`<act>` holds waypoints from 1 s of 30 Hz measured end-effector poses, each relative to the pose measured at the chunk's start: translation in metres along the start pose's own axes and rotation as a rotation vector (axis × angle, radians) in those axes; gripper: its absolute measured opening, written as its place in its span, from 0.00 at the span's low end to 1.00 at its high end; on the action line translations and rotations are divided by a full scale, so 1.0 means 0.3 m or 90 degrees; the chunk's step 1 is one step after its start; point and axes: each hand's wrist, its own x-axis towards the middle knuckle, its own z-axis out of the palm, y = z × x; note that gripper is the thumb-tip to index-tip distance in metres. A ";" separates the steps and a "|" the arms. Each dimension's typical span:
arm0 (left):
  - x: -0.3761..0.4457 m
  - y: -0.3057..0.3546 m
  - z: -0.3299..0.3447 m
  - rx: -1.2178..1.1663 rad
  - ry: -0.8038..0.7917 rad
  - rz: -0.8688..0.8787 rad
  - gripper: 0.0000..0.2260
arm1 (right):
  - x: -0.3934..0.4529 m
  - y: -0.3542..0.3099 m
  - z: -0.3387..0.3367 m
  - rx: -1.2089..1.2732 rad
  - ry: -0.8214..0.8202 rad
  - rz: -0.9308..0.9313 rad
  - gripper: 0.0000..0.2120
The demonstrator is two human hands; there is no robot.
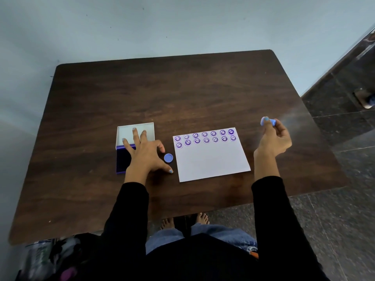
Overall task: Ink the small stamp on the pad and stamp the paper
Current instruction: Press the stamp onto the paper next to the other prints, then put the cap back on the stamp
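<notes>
A small blue stamp (268,121) is pinched in my right hand (275,138), raised to the right of the white paper (211,159). The paper lies flat on the table and carries two rows of purple smiley prints along its top edge. My left hand (145,152) rests with fingers spread on the open ink pad (121,161), covering most of its dark purple surface. The pad's white lid (125,130) stands open behind it. The stamp's round blue cap (168,158) lies between the pad and the paper.
The dark wooden table (182,94) stands against a pale wall. A dark tiled floor lies to the right. A bag with bright items sits on the floor at the lower left. My bare feet show under the table's near edge.
</notes>
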 end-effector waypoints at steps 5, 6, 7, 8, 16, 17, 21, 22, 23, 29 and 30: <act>-0.013 0.006 0.009 -0.014 0.013 0.018 0.18 | -0.017 0.005 0.006 0.005 -0.021 0.011 0.08; -0.015 0.006 0.009 -0.019 0.018 0.018 0.17 | -0.021 0.006 0.007 0.007 -0.025 0.014 0.09; -0.016 0.007 0.008 -0.023 0.022 0.019 0.16 | -0.025 0.007 0.009 0.006 -0.029 0.018 0.09; -0.018 0.006 0.008 -0.026 0.027 0.019 0.15 | -0.029 0.010 0.011 0.003 -0.035 0.022 0.10; -0.032 0.006 0.005 -0.099 0.094 0.010 0.10 | -0.099 0.031 0.065 0.029 -0.122 0.066 0.12; -0.032 0.005 0.001 -0.122 0.119 0.004 0.10 | -0.120 0.033 0.084 0.044 -0.150 0.081 0.11; -0.043 -0.008 -0.023 -0.242 0.224 -0.021 0.09 | -0.254 0.053 0.180 0.070 -0.302 0.128 0.06; -0.046 -0.008 -0.027 -0.266 0.239 -0.026 0.09 | -0.291 0.061 0.199 0.066 -0.342 0.138 0.06; -0.050 -0.010 -0.032 -0.286 0.249 -0.033 0.09 | -0.329 0.071 0.216 0.058 -0.381 0.152 0.07; -0.070 -0.011 -0.042 -0.371 0.268 -0.048 0.07 | -0.508 0.142 0.251 -0.078 -0.580 0.196 0.12; -0.073 -0.011 -0.044 -0.381 0.272 -0.049 0.07 | -0.525 0.152 0.252 -0.108 -0.602 0.191 0.12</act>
